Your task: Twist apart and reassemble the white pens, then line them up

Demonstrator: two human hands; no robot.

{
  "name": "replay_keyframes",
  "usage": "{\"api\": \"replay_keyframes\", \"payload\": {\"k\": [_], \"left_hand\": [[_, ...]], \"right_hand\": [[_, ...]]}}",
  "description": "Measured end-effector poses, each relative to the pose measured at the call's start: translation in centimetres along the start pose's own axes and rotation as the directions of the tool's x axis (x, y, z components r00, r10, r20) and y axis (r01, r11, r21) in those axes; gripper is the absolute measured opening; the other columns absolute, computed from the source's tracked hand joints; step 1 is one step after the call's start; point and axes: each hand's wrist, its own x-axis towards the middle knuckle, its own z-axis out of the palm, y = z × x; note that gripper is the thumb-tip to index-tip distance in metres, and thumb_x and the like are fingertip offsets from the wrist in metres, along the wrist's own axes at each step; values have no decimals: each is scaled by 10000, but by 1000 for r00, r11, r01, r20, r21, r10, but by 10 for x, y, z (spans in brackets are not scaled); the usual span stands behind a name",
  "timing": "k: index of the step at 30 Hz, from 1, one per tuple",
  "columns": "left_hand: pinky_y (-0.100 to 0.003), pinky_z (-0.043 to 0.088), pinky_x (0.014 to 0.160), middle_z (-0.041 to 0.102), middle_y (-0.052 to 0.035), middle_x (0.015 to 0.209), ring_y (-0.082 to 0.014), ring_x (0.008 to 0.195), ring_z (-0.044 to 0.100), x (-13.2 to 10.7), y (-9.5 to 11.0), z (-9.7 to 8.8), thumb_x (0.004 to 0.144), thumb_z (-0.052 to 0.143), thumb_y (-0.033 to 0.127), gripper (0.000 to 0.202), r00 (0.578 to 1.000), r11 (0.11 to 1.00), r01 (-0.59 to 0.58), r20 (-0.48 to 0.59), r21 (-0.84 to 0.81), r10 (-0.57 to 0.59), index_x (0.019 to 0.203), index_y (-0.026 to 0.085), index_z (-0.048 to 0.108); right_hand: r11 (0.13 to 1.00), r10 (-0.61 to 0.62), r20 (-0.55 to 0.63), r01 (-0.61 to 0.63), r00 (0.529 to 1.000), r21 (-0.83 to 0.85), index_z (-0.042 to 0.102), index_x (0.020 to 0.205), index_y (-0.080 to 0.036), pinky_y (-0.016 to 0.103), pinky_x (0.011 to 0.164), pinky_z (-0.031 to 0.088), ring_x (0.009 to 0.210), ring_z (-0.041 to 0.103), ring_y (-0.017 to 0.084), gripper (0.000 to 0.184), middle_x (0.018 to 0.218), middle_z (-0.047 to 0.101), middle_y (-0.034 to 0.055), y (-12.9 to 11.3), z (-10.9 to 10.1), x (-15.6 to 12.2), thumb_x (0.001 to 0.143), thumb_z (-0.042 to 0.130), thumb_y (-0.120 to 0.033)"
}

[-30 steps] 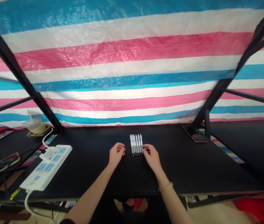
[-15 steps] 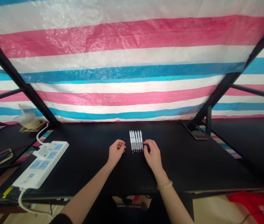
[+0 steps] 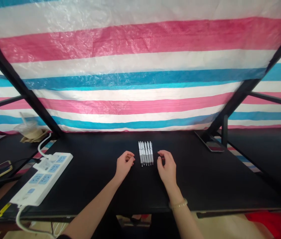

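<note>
Several white-and-grey pens (image 3: 145, 153) lie side by side in a neat row at the middle of the black table. Just left of the row rests my left hand (image 3: 125, 164), its fingers loosely curled with a gap to the thumb and nothing held. My right hand (image 3: 166, 166), with a beaded bracelet on the wrist, is to the right of the pens and apart from them. Its thumb stands away from the bent fingers, and it holds nothing.
A white power strip (image 3: 43, 179) with plugs and a cable lies at the table's left. A dark phone (image 3: 209, 142) lies at the back right. Black metal bars (image 3: 39, 111) slope up on both sides before a striped sheet (image 3: 140, 76). A cup (image 3: 28, 129) stands farther left.
My right hand has moved right, away from the row of pens. The left hand stays close to its place. The whole view has shifted slightly.
</note>
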Motion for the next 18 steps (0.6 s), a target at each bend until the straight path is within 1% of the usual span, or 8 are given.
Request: {"api": "replay_keyframes", "payload": {"k": [9,13,18], "left_hand": [[-219,473,515,673,0,648,-128,529,603,1,0,1,694,603,177,75,1000,1000,17,15,-9,-17,761,183,636],[-225,481,521,680,-5,654,-131,533,610,1,0,1,707,603,184,76,1000,1000,20,18,-17,-20,773,179,640],[-228,489,535,671,-1,642,-128,539,600,-1,1,1,694,615,181,72,1000,999,18,26,-32,-17,762,179,638]], "right_hand": [[1000,-17,-28,17,999,-23,604,966,-192,482,920,488,1035,608,278,177,1050,631,132,-7,-3,0,871,457,-169],[999,-24,-25,24,999,-30,604,975,-199,498,917,477,1042,605,287,176,1065,635,135,-9,-4,-1,875,461,-170],[999,-39,-39,38,998,-38,601,973,-201,482,907,483,1021,602,277,182,1036,643,125,-10,-5,-1,871,457,-157]]}}
